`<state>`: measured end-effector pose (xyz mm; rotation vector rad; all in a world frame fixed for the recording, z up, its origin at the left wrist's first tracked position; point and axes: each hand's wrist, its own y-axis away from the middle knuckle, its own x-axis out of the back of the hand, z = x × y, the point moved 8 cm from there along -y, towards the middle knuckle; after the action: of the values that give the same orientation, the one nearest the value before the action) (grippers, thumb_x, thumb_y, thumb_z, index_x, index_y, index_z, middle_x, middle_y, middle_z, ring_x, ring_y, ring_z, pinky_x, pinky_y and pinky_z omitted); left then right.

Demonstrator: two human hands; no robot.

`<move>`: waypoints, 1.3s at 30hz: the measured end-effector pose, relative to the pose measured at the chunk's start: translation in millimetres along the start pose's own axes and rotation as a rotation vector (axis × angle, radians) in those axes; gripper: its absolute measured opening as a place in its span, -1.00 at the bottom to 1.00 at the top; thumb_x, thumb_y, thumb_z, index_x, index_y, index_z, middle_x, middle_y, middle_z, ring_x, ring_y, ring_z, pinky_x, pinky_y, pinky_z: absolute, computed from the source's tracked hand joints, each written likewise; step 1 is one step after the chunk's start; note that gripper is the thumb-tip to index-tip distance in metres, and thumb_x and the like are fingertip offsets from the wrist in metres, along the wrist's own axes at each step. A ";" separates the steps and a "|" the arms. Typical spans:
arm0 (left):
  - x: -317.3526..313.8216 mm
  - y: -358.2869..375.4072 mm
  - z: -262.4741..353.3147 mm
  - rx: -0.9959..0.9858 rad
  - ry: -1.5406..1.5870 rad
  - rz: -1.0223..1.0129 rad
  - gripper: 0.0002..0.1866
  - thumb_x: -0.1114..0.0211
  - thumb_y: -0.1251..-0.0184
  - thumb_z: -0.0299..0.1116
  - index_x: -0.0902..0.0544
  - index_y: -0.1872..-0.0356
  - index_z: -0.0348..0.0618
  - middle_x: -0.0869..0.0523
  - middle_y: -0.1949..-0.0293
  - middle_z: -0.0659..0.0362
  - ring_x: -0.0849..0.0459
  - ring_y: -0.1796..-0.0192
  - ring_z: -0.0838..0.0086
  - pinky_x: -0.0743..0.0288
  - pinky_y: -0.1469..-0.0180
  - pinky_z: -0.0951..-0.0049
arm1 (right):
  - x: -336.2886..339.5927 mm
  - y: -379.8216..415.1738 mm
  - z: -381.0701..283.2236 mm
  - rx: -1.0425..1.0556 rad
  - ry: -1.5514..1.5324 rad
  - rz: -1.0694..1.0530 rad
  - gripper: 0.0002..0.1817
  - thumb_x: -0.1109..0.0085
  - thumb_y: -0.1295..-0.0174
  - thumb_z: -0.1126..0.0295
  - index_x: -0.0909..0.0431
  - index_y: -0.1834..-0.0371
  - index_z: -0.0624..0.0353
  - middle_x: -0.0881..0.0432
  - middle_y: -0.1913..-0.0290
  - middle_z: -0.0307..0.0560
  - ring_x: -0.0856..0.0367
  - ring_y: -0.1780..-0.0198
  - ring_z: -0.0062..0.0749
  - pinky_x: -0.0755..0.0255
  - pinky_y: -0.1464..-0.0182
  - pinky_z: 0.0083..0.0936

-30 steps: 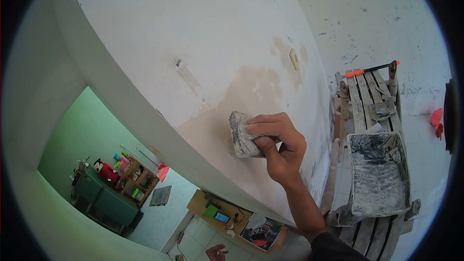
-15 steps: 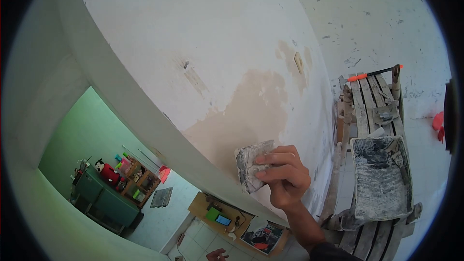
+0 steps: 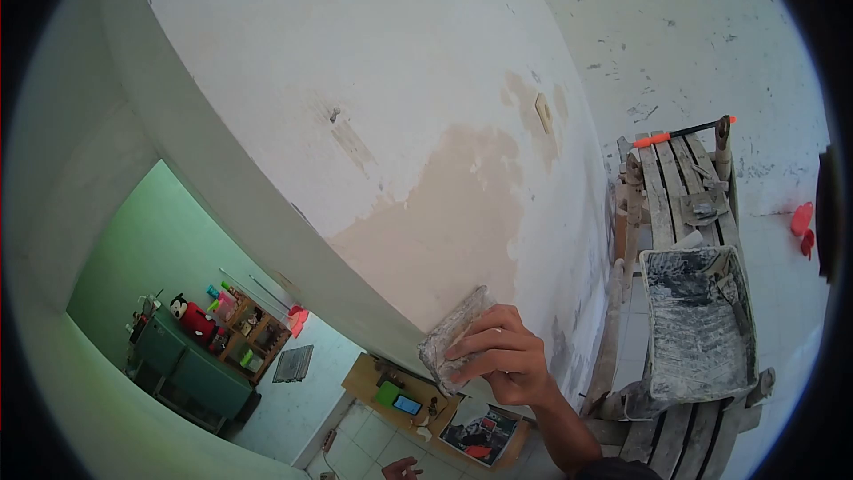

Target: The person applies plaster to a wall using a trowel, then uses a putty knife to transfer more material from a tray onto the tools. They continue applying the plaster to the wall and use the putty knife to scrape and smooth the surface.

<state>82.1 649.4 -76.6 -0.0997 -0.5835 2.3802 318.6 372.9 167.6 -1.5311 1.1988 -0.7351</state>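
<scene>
My right hand [image 3: 506,356] is closed around a flat, grey-white block [image 3: 458,333] caked with dried plaster, its fingers lying across the face. The block sits at the lower edge of a white wall [image 3: 418,62], close under a large damp-looking beige patch [image 3: 444,213]. Near the bottom edge of the view, my left hand [image 3: 402,469] shows only in part; its fingers are apart and nothing is seen in them. Higher on the wall are a small hole [image 3: 334,114] with a streak below it and a pale yellowish fitting [image 3: 544,113].
At right a slatted wooden bench [image 3: 662,187] carries a plaster-smeared tray [image 3: 697,329], a metal plate tool [image 3: 706,208] and an orange-handled tool [image 3: 657,139]. Below left, a low table [image 3: 360,373] holds a lit phone [image 3: 407,404]. A green refrigerator [image 3: 187,356] stands beyond the opening.
My right hand has moved slightly down and left with the block, which has turned from face-on to more edge-on. The beige patch shows more fully above it.
</scene>
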 end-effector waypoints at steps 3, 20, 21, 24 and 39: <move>-2.1 -1.3 0.6 0.009 -0.004 -0.004 -0.61 -0.15 -0.61 -0.04 -0.51 -0.16 -0.13 -0.67 -0.10 0.03 -0.66 -0.12 0.24 -0.57 0.02 0.21 | 19.9 22.1 0.5 -0.124 -0.179 0.143 -0.60 -0.17 0.22 0.79 -0.81 0.40 0.05 -0.82 0.14 -0.17 -0.61 0.05 -0.27 -0.44 -0.05 -0.32; -2.4 2.3 9.1 -0.006 0.028 -0.007 -0.65 -0.16 -0.61 -0.12 -0.51 -0.15 -0.16 -0.67 -0.10 0.03 -0.65 -0.14 0.22 -0.56 -0.01 0.21 | -14.0 -67.1 -27.6 0.001 0.079 0.283 -0.51 -0.18 0.15 0.82 -0.79 0.18 0.08 -0.78 0.06 -0.11 -0.62 0.13 -0.23 -0.50 0.12 -0.38; -0.4 2.7 8.7 0.020 0.009 -0.001 -0.65 -0.16 -0.61 -0.12 -0.51 -0.16 -0.16 -0.67 -0.10 0.03 -0.65 -0.14 0.22 -0.56 -0.01 0.21 | -20.0 -55.5 -36.9 0.018 0.049 0.228 -0.48 -0.17 0.23 0.81 -0.80 0.18 0.07 -0.79 0.07 -0.10 -0.63 0.13 -0.22 -0.50 0.10 -0.34; 2.4 0.9 7.2 0.041 0.007 0.022 -0.64 -0.16 -0.60 -0.11 -0.50 -0.16 -0.16 -0.67 -0.10 0.03 -0.65 -0.14 0.22 -0.56 -0.01 0.21 | -27.2 -28.3 -62.0 0.025 -0.057 0.070 -0.68 -0.23 -0.02 0.78 -0.79 0.32 0.08 -0.80 0.10 -0.05 -0.63 0.15 -0.28 -0.49 0.03 -0.45; 10.4 7.9 10.2 -0.007 0.028 0.038 -0.62 -0.16 -0.58 -0.08 -0.51 -0.15 -0.14 -0.68 -0.08 0.04 -0.66 -0.13 0.23 -0.55 0.01 0.22 | 40.3 -114.0 66.7 -0.131 -0.101 0.406 -0.77 -0.15 -0.37 0.72 -0.73 0.09 0.20 -0.71 -0.06 -0.06 -0.63 0.05 -0.50 -0.54 0.03 -0.56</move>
<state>67.1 646.9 -70.1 -0.1485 -0.5815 2.4092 427.7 356.8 250.7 -1.3498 1.4441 -0.3126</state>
